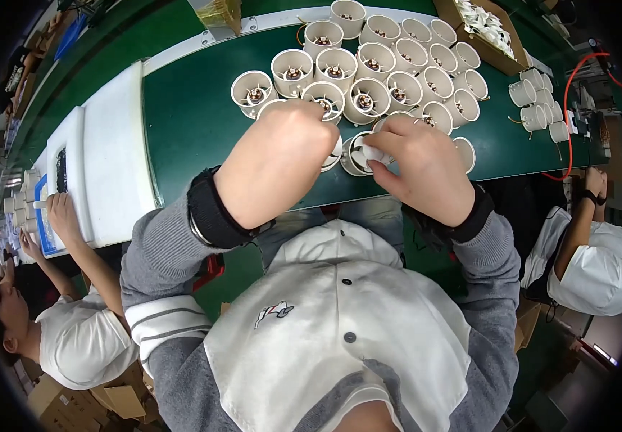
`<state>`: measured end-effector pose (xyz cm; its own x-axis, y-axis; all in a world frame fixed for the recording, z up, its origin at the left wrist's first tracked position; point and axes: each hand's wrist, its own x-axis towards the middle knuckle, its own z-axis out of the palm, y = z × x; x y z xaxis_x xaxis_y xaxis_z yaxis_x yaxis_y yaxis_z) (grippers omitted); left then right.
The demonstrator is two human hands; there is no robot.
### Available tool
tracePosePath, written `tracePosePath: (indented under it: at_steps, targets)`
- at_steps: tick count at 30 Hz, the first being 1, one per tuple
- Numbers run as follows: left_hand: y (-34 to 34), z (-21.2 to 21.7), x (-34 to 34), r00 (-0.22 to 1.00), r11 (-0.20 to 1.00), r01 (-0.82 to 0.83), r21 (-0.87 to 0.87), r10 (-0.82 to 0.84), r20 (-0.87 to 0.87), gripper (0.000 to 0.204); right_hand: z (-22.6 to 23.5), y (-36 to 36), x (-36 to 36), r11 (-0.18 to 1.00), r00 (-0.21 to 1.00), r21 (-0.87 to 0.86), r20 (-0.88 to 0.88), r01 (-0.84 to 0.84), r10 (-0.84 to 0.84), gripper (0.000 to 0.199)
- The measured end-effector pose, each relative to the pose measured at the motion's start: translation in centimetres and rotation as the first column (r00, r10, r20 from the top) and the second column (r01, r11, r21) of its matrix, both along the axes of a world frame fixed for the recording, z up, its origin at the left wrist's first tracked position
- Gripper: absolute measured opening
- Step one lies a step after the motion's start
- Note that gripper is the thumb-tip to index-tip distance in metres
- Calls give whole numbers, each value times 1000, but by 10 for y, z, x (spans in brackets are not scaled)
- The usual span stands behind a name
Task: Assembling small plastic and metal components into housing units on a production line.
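both hands work at the near edge of the green belt [188, 122], close in where the eyes can check. the right hand [422, 169] pinches a small white part [373, 153] over a white round housing [357, 153]. the left hand [275, 162] is curled beside it; what it grips is hidden. more housings [383, 79] crowd just beyond, within easy reach.

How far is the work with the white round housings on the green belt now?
Done cannot be told for sure: a cluster of white round housings with motor cores inside stands on the green belt. In hand: the right hand pinches a small white part at one housing, and the left hand is over another. More small white parts wait in the cardboard box.
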<state>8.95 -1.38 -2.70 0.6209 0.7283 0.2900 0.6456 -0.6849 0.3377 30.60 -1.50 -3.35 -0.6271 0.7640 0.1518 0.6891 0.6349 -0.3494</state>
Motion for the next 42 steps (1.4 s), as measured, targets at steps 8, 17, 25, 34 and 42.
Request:
tracePosePath:
  at_steps: [8, 17, 25, 34, 42]
  targets:
    - [3, -19, 10, 980, 997, 54, -58, -64, -186, 3, -12, 9, -11, 993, 978, 21, 178, -115, 110, 13]
    - [-6, -25, 18, 987, 998, -49, 39, 54, -154, 3, -17, 13, -12, 986, 979, 71, 147, -154, 142, 7]
    - [-3, -31, 18, 969, 1000, -19, 10, 21, -246, 3, -20, 14, -10, 980, 979, 102, 121, -174, 161, 6]
    - [-6, -21, 3, 995, 999, -49, -8, 48, -90, 5, -10, 2, -1, 996, 994, 29, 70, -85, 83, 8]
    - [-49, 8, 7, 966, 994, -104, 36, 92, 241, 16, 72, 138, 124, 977, 969, 50, 125, 209, -214, 16]
